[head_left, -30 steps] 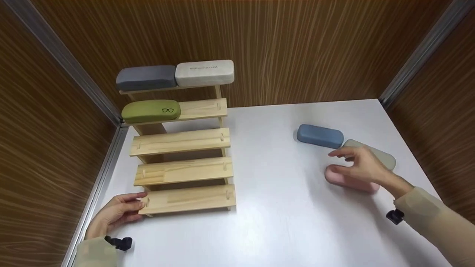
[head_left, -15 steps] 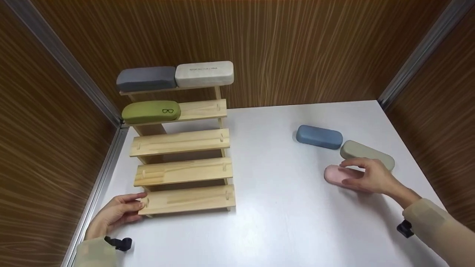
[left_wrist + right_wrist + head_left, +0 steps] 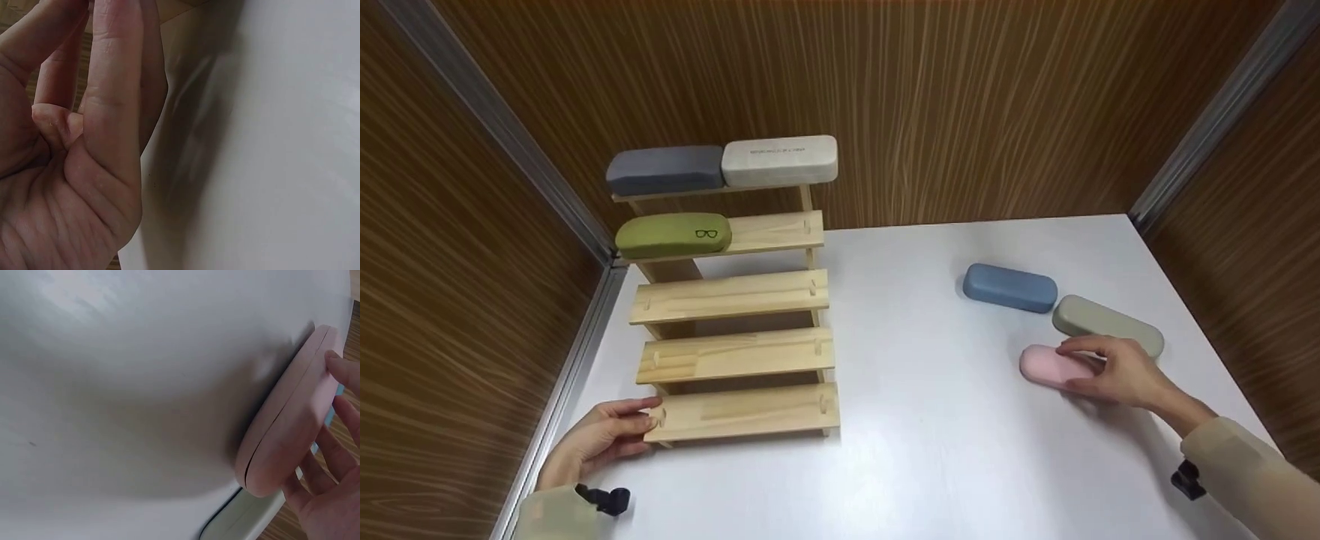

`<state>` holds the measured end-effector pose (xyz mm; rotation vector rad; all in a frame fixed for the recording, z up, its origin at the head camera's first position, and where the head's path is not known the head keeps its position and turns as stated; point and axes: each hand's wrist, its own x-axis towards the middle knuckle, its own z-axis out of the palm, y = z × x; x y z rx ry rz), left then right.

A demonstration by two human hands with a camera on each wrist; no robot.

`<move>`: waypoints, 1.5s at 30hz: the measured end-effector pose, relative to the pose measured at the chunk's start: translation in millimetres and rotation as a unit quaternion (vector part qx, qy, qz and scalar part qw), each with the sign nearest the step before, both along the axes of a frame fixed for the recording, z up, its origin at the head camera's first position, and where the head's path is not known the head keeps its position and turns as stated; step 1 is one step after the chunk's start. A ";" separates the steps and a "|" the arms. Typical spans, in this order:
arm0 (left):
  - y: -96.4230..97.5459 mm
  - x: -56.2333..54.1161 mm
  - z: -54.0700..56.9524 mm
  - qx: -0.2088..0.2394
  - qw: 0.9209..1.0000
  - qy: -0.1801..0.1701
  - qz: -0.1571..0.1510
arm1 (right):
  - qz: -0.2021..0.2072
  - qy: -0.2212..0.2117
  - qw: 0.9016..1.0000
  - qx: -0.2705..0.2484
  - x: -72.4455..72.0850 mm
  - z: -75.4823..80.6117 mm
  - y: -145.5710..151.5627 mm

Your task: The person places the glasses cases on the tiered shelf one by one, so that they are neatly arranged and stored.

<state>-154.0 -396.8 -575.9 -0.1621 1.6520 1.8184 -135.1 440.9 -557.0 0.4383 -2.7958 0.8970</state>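
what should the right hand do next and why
I'd probably firm the grip and lift the pink case straight up. The right hand straddles it with thumb and fingers, it appears to rest on the table, and the grey-green case lies close beside it, so sliding might bump that one.

Rack (image 3: 735,295): pale bare wood, matt, grain vis. On rack's top tier: grey case (image 3: 664,169) & white case (image 3: 780,161), both matt. On rack's 2nd tier: olive case (image 3: 664,234), smooth, slight sheen. R of rack: pink case (image 3: 1044,364), blue case (image 3: 1009,286) & sage case (image 3: 1099,319), all smooth, approx. matt. Under rack: white tabletop (image 3: 915,360), smooth, glossy w/ reflections. Behind rack: dk wood-grain panel (image 3: 922,112); L of rack: grey metal strip (image 3: 517,142).
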 end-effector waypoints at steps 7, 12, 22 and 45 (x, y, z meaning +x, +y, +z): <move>-1.6 7.6 -3.7 -0.005 1.000 -0.007 0.005 | 0.008 -0.027 1.000 0.006 1.6 -5.1 2.3; -3.1 9.2 -4.0 -0.003 1.000 -0.005 0.006 | 0.016 -0.028 0.999 0.015 -0.8 -7.0 2.6; -4.7 10.9 -5.5 0.000 1.000 -0.008 0.012 | 0.024 -0.009 0.999 0.044 -4.7 -5.9 2.2; 1.5 0.6 2.4 -0.018 1.000 0.005 0.019 | 0.046 -0.043 0.997 0.044 -16.1 14.5 -28.1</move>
